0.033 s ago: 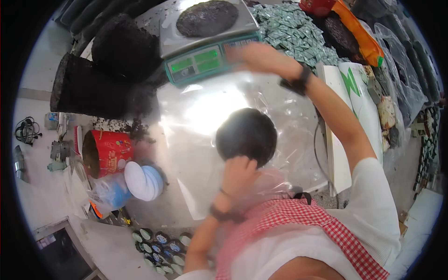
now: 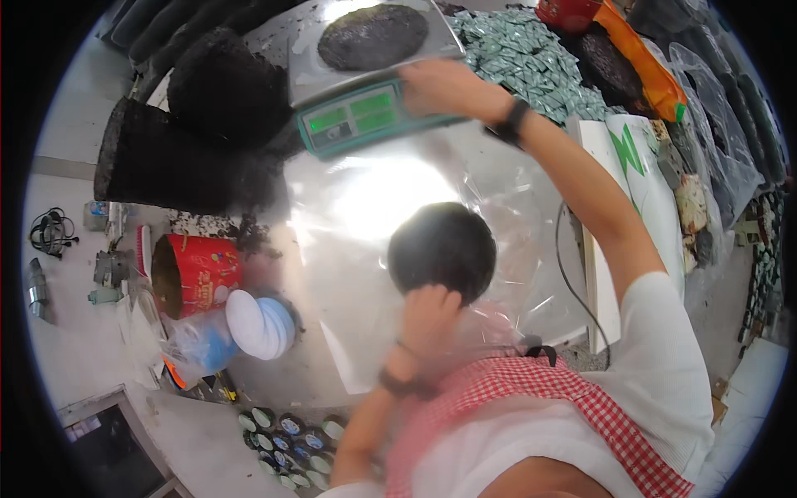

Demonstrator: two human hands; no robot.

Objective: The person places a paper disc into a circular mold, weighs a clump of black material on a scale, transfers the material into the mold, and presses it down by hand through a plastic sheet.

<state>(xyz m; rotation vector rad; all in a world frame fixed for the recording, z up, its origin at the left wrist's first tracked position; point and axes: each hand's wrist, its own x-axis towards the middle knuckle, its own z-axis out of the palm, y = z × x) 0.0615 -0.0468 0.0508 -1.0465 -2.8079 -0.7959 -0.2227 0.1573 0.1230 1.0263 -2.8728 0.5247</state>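
The left hand (image 2: pixel 427 311) is partly hidden behind a clear plastic sheet (image 2: pixel 349 249) that lies over the table, so its fingers look blurred; they are bent and closed on the lower edge of a round dark cake (image 2: pixel 442 249), which sits near the middle of the table, just in front of the person. The right hand (image 2: pixel 440 87) reaches far forward and rests on the front edge of a green scale (image 2: pixel 365 112); its fingers seem to curl loosely over the edge, but the motion blur does not let one tell if they really grip it. On the plate of the scale lies a second flat dark disc (image 2: pixel 374 35). Left of the scale stand dark heaps (image 2: pixel 191 141) of loose material, cut off by the rim of the view. A red round tin (image 2: pixel 193 274) lies on its side with the opening to the left, and what is inside it cannot be made out. Beside it there is a stack of white lids (image 2: pixel 259 324) and a blue plastic bag (image 2: pixel 199 349). Behind the right arm is a pile of small green packets (image 2: pixel 523 58). Compared with the earlier picture, nothing has visibly moved: both hands, the cake and the scale are at the same places.
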